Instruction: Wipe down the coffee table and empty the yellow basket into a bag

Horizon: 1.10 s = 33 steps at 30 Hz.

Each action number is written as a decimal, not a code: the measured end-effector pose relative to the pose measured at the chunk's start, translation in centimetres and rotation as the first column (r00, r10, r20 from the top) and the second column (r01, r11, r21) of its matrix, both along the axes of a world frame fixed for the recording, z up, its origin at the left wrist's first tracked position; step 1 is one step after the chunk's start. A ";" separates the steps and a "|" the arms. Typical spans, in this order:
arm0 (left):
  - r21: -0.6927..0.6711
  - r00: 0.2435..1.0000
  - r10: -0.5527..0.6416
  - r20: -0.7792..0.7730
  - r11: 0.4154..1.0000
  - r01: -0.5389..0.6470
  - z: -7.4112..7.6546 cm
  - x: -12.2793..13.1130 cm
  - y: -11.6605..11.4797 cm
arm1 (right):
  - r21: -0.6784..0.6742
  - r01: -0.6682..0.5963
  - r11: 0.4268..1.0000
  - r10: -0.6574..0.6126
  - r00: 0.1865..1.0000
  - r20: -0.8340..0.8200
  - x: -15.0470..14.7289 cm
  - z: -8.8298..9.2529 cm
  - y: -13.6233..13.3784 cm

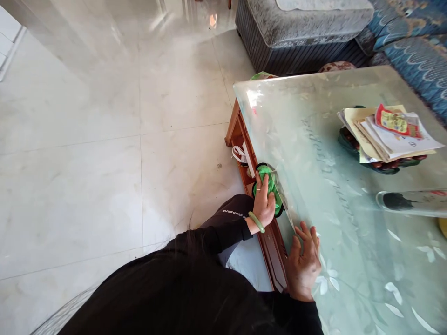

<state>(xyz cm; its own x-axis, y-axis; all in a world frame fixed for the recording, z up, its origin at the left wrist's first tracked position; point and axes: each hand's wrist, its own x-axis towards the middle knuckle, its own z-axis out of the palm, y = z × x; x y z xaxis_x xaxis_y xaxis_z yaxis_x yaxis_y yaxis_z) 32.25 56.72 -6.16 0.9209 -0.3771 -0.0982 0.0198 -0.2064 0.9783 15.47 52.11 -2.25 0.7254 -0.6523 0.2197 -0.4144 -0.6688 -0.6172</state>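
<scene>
Glass tabletop (314, 139) on wooden frame, pale tiled floor alongside. Nearest: right hand (304, 263) open, palm flat on tabletop edge. Just beyond: left hand (263, 202) closed round green cloth (275, 195) at table edge. Cloth's long axis follows edge, pointing away. Farther: stack of papers (387, 135), sofa (300, 32).

The green cloth (271, 185) is bright, bunched into a small wad, with a dark edge showing around it. It sits against the side of the worktop (349, 195), just below the near long edge and over the reddish-brown wooden frame, under the fingers of the left hand (263, 204), which covers its lower part. The worktop is a pale, glossy top with a faint white flower pattern. The right hand (304, 260) lies flat and spread on its near edge, just beside the cloth.
</scene>
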 end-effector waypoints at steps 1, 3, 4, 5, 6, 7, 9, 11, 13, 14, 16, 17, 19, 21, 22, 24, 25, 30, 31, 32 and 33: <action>-0.011 0.999 0.029 -0.021 0.999 -0.029 -0.2 0.1 -0.1 | -0.002 0.007 1.000 -0.007 1.000 -0.002 0.0 0.1 0.1; -0.021 0.993 0.094 -0.077 0.995 -0.096 -0.4 0.4 -0.1 | -0.007 0.016 1.000 -0.016 1.000 -0.011 0.1 0.2 0.1; -0.019 0.986 0.127 -0.107 0.991 -0.130 -0.4 0.4 -0.1 | -0.009 0.017 1.000 -0.018 1.000 -0.018 0.1 0.3 0.2; -0.020 0.979 0.154 -0.135 0.987 -0.158 -0.3 0.4 -0.1 | -0.010 0.018 1.000 -0.018 1.000 -0.025 0.1 0.3 0.2; -0.028 0.973 0.169 -0.157 0.984 -0.175 -0.1 0.4 -0.1 | -0.011 0.016 1.000 -0.016 0.999 -0.031 0.1 0.3 0.2; -0.048 0.970 0.173 -0.171 0.982 -0.184 0.1 0.3 -0.1 | -0.013 0.014 1.000 -0.015 0.999 -0.033 0.1 0.3 0.2; -0.102 0.971 0.161 -0.180 0.978 -0.181 0.4 0.0 -0.3 | -0.021 0.010 1.000 -0.011 0.999 -0.030 0.1 0.4 0.3; -0.119 0.974 0.147 -0.171 0.978 -0.169 0.5 -0.3 -0.7 | -0.031 0.001 1.000 -0.002 1.000 -0.028 0.1 0.5 0.2; -0.096 0.973 0.157 -0.167 0.980 -0.175 0.3 -0.4 -1.3 | -0.032 -0.016 0.999 0.015 0.999 -0.037 0.1 0.6 0.2; -0.089 0.970 0.172 -0.173 0.978 -0.190 0.1 -0.4 -1.6 | -0.031 -0.026 0.999 0.025 0.999 -0.043 0.0 0.7 0.2; -0.100 0.956 0.220 -0.195 0.965 -0.243 -0.1 -0.2 -2.2 | -0.036 -0.033 0.999 0.032 0.998 -0.045 0.0 0.7 0.1; -0.115 0.947 0.246 -0.204 0.955 -0.273 -0.2 0.0 -2.5 | -0.041 -0.033 0.999 0.031 0.999 -0.044 -0.1 0.7 0.1; -0.147 0.939 0.280 -0.201 0.939 -0.311 -0.3 0.6 -2.9 | -0.049 -0.028 0.998 0.026 0.999 -0.034 -0.1 0.7 0.1; -0.175 0.946 0.281 -0.162 0.935 -0.308 -0.5 1.4 -3.2 | -0.049 -0.031 0.998 0.030 0.999 -0.029 -0.1 0.8 0.1; -0.187 0.951 0.276 -0.138 0.936 -0.298 -0.6 2.0 -3.3 | -0.043 -0.033 0.999 0.031 0.999 -0.029 -0.1 0.9 0.1; -0.204 0.959 0.265 -0.097 0.938 -0.280 -0.9 3.9 -3.5 | -0.025 -0.028 0.999 0.027 0.999 -0.038 -0.2 1.0 0.2; -0.208 0.960 0.268 -0.087 0.937 -0.280 -1.1 5.2 -3.6 | -0.014 -0.025 1.000 0.025 0.999 -0.045 -0.2 1.1 0.2; -0.184 0.941 0.317 -0.116 0.924 -0.334 -1.6 15.9 -4.6 | 0.009 -0.011 1.000 0.012 0.998 -0.061 0.0 1.4 0.4; -0.184 0.941 0.319 -0.116 0.924 -0.336 -1.7 18.5 -4.8 | 0.008 -0.007 1.000 0.008 0.998 -0.059 0.0 1.5 0.4; -0.186 0.940 0.324 -0.105 0.922 -0.339 -1.7 21.1 -5.0 | 0.005 -0.004 1.000 0.004 0.998 -0.057 0.1 1.5 0.4; -0.188 0.939 0.333 -0.082 0.921 -0.342 -1.6 23.3 -5.2 | 0.003 -0.002 1.000 0.002 0.998 -0.055 0.1 1.5 0.4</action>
